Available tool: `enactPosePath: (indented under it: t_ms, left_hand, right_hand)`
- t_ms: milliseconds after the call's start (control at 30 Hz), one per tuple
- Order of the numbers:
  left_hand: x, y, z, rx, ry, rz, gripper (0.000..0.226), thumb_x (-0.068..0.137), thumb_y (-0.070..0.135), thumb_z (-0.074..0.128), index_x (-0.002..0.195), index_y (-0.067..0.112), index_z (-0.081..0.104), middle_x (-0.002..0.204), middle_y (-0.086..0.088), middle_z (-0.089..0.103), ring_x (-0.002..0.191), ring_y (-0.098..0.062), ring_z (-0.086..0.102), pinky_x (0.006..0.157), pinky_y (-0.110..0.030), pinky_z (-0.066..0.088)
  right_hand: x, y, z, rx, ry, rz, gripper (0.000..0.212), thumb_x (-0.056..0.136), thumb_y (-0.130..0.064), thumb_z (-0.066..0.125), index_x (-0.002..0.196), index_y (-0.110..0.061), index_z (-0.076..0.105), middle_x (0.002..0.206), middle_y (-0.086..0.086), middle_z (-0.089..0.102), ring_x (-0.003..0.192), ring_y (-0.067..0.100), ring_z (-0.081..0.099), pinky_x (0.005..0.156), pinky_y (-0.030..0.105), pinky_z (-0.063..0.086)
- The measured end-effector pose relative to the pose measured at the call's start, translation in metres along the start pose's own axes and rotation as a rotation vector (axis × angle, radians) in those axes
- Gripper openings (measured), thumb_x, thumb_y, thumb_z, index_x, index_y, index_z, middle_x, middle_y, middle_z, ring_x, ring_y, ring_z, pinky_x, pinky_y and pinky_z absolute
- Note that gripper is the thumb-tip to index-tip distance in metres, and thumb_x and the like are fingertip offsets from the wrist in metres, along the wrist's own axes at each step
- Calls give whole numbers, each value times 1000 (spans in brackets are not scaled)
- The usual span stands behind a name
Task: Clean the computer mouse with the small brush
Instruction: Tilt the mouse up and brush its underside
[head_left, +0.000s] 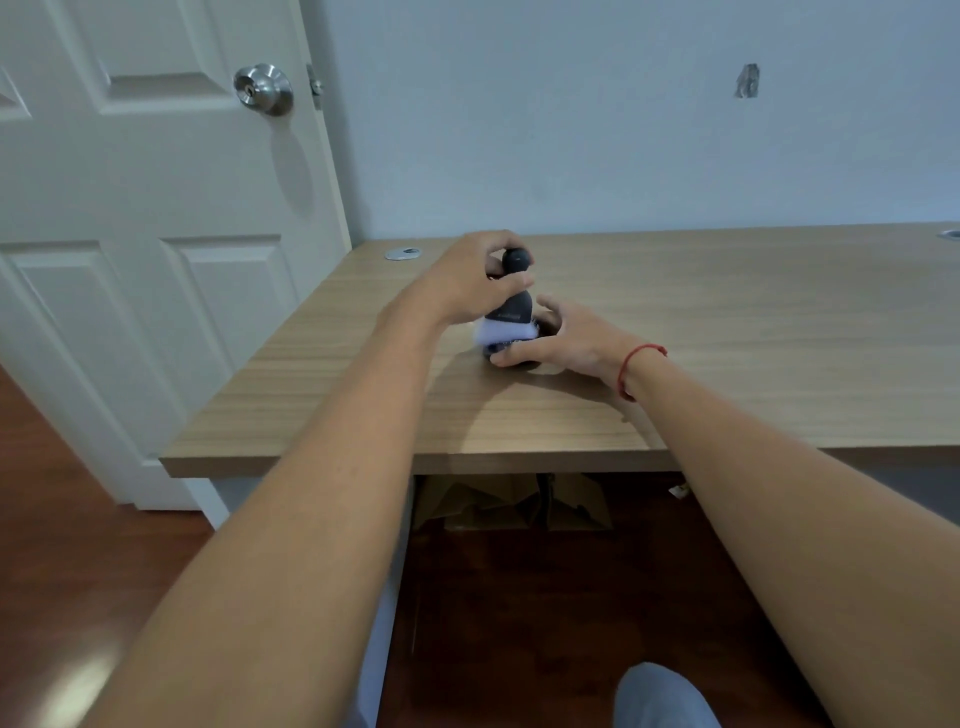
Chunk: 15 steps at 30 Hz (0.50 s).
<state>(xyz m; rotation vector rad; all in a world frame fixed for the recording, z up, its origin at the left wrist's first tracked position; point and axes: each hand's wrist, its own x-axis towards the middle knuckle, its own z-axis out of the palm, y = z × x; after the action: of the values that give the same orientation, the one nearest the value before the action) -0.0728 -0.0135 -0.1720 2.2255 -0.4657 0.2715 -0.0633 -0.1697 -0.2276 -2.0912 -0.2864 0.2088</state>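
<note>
A small brush (511, 306) with a dark knob handle and pale bristles stands upright on the wooden desk (727, 332). My left hand (470, 283) grips its handle from the left. The bristles press down on a dark computer mouse (493, 349), mostly hidden beneath them. My right hand (566, 338) holds the mouse from the right side, fingers curled around it; a red string sits on that wrist.
A white door (156, 208) with a metal knob stands at the left, close to the desk's corner. Two cable grommets (402, 253) sit at the desk's back edge. Cardboard (511, 501) lies under the desk on the wooden floor.
</note>
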Motion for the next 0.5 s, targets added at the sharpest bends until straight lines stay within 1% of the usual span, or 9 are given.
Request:
enactPosePath:
  t_ms: [67,100,133,167,233,333,400,433,500]
  left_hand:
    - [2,6,-10,-23,-147,-76,9,89,14,65,96,19,62,66,2,64,62,-7,62,58,-20,55]
    - [1,8,-13,-26,-180,-97,10,89,13,65,94,21,62,64,2,65,60,-6,63,54,-18,54]
    - [0,10,-13,-15,-195,-104,10,89,13,65,94,22,62,65,2,66,60,-7,64,54,-18,54]
    - [0,11,-11,0,-201,-104,11,88,14,65,94,22,62,66,1,66,63,-10,64,57,-21,56]
    - [0,10,-6,37,-168,-81,12,89,16,65,99,21,62,67,2,66,70,-17,64,68,-28,57]
    - [-1,4,-2,25,-16,-24,17,89,17,65,105,17,63,74,0,67,76,-17,60,70,-21,52]
    - [-4,0,1,-47,81,5,18,89,13,63,107,12,61,82,-8,67,76,-19,59,76,-26,51]
    - [-5,-1,2,-68,106,11,18,90,12,63,108,11,61,84,-11,67,76,-20,58,78,-29,50]
    - [-5,-1,0,-59,73,-9,18,90,13,63,108,11,61,83,-11,67,77,-20,59,79,-32,51]
  right_hand:
    - [-1,-2,-1,0,-18,-2,126,56,-45,89,156,-19,17,157,1,37,141,18,38,109,29,29]
    - [-1,-2,-2,-4,-25,-6,124,56,-45,89,156,-20,19,156,1,39,140,18,39,111,30,30]
    - [-2,-2,-2,-10,-29,-15,122,56,-45,89,155,-21,22,154,1,41,139,18,40,114,32,30]
    - [-3,-3,-2,-18,-32,-27,120,55,-45,89,154,-23,25,152,1,44,138,18,42,116,35,31]
    - [-6,-3,-2,-47,-47,-48,120,53,-46,91,153,-23,28,149,-1,47,136,18,45,117,40,33]
    - [-8,-4,-2,-85,-81,-53,125,48,-48,92,152,-20,28,146,-2,49,134,19,47,115,42,35]
    - [-9,-4,-2,-84,-85,-57,128,46,-49,92,152,-18,27,146,-4,49,131,16,48,114,39,35]
    - [-9,-4,-2,-80,-77,-62,127,47,-49,92,151,-16,27,147,-4,48,129,14,48,112,34,35]
    - [-9,-2,-2,-70,-46,-74,123,54,-50,90,151,-14,25,147,-2,46,125,14,48,103,28,36]
